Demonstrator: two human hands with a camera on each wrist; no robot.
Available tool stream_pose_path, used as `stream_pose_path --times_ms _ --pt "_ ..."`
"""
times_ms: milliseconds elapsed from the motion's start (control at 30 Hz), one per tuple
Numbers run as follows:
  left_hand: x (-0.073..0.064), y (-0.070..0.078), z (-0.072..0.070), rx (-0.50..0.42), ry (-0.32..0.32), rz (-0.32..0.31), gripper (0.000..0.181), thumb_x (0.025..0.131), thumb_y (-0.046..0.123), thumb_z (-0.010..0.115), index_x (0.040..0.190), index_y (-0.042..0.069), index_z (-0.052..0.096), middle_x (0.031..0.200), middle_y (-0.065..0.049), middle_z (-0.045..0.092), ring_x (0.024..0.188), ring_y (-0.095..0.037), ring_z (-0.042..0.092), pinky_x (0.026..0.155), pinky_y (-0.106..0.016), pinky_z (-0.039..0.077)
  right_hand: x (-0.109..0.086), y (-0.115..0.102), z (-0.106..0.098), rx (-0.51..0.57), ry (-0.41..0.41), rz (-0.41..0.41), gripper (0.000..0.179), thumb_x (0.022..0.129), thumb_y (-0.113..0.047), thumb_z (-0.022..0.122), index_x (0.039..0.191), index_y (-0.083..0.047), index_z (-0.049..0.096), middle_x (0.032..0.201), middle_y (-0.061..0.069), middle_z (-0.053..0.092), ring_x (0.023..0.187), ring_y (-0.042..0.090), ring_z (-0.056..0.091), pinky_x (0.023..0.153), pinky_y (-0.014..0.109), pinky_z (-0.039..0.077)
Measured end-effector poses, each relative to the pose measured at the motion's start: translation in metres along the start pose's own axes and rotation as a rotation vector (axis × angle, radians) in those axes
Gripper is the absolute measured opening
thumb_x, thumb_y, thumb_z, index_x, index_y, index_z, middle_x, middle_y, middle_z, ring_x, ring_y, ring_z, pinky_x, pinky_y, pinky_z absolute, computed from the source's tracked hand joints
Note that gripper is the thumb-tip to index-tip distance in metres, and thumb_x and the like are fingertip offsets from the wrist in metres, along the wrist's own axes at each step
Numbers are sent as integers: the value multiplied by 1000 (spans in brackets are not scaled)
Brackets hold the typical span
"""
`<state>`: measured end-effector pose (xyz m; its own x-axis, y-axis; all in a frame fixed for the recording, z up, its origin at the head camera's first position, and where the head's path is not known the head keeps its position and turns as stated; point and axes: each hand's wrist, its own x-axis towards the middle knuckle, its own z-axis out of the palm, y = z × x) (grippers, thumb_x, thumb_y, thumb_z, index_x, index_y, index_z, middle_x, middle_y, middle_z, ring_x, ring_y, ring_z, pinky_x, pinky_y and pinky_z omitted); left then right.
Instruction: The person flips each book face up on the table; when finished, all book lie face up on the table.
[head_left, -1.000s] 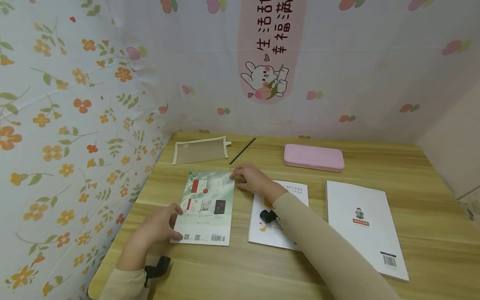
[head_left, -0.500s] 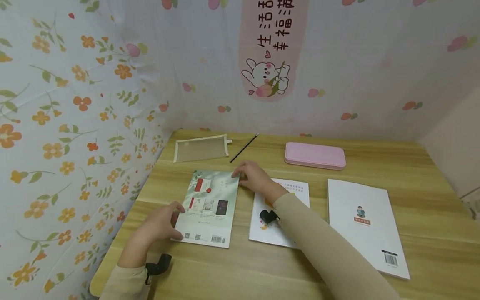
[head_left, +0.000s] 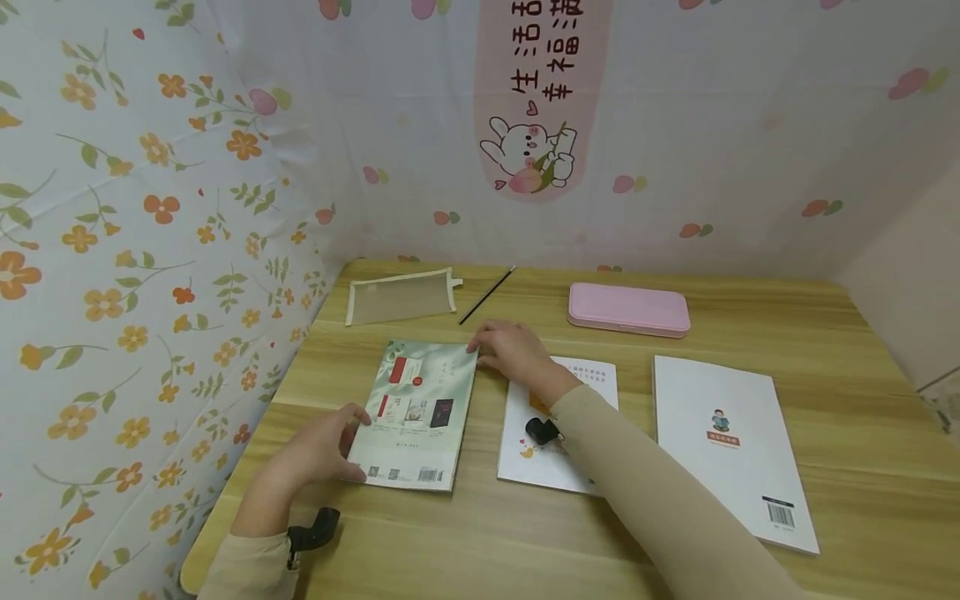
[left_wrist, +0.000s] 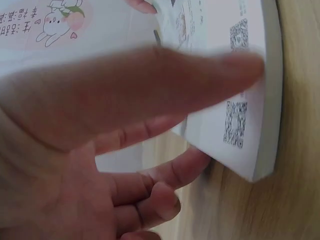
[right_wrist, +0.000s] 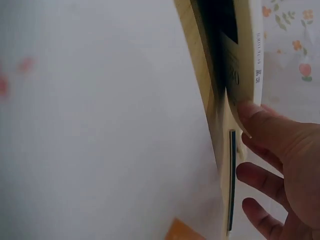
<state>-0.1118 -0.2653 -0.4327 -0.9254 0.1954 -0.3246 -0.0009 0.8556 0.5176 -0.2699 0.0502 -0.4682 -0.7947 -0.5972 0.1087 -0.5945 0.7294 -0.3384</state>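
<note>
A pale green book (head_left: 420,417) with small book pictures and a barcode lies back cover up at the table's left. My left hand (head_left: 318,450) holds its left edge; in the left wrist view the thumb (left_wrist: 235,70) lies over the cover by the QR codes, and other fingers reach the side edge. At the far right corner my right hand (head_left: 513,354) pinches the book. The right wrist view shows that thumb (right_wrist: 262,122) against the book's edge (right_wrist: 245,65), which stands raised off the table; the other fingers are loosely bent.
Right of the green book lie a white book (head_left: 555,458), partly under my right forearm, and a larger white book (head_left: 735,450). Behind are a mesh pouch (head_left: 401,300), a dark pencil (head_left: 487,296) and a pink pencil case (head_left: 628,308). Patterned cloth (head_left: 405,167) hangs behind the table.
The green book's right side has swung slightly to the right and lifted, so its edge thickness shows. My right hand has shifted a little with it; my left hand stays at the left edge.
</note>
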Motion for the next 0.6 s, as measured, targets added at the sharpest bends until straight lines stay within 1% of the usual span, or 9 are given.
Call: stream_pose_path --times_ms 67,133,267,333,433,500,600 --pt "0 -2 0 -21 -15 38 80 59 14 100 128 7 58 100 -6 68 89 -18 62 83 -41 51 -3 2 -3 12 -3 -3 22 96 -30 73 118 -27 75 130 -3 67 125 20 63 110 57 43" --pt "1 -3 0 -33 -28 61 84 57 15 101 129 7 58 99 -5 68 89 -17 61 83 -40 50 -5 3 -5 28 -2 0 24 97 -30 72 120 -25 75 132 -2 67 126 21 63 111 58 42" --pt "3 -1 2 -20 -26 60 88 55 13 101 131 7 57 96 -5 66 87 -18 58 80 -37 48 -9 7 -6 55 2 12 25 99 -30 69 122 -23 73 136 0 66 129 23 62 110 56 44" --pt "3 0 2 -15 -18 66 86 56 12 100 130 6 56 96 -5 65 86 -18 57 79 -36 47 -11 8 -5 63 9 16 25 100 -30 68 123 -22 73 136 0 65 129 24 62 108 55 45" --pt "1 -1 -2 -7 -16 95 75 62 10 96 126 5 58 99 -6 68 88 -18 59 78 -36 48 -13 9 -5 84 16 17 26 101 -31 66 124 -21 72 137 1 65 127 24 64 107 54 47" --pt "-3 -2 -8 -6 -17 113 63 66 9 92 121 6 60 101 -8 70 90 -20 61 78 -37 49 -14 9 -6 110 22 19 26 102 -32 65 124 -21 72 135 1 66 124 24 65 106 53 48" --pt "-7 -5 -17 -30 -10 128 44 75 7 86 113 8 64 101 -10 70 90 -24 63 76 -39 50 -16 11 -9 169 31 52 25 102 -33 65 123 -21 72 133 -1 66 115 22 67 102 48 50"
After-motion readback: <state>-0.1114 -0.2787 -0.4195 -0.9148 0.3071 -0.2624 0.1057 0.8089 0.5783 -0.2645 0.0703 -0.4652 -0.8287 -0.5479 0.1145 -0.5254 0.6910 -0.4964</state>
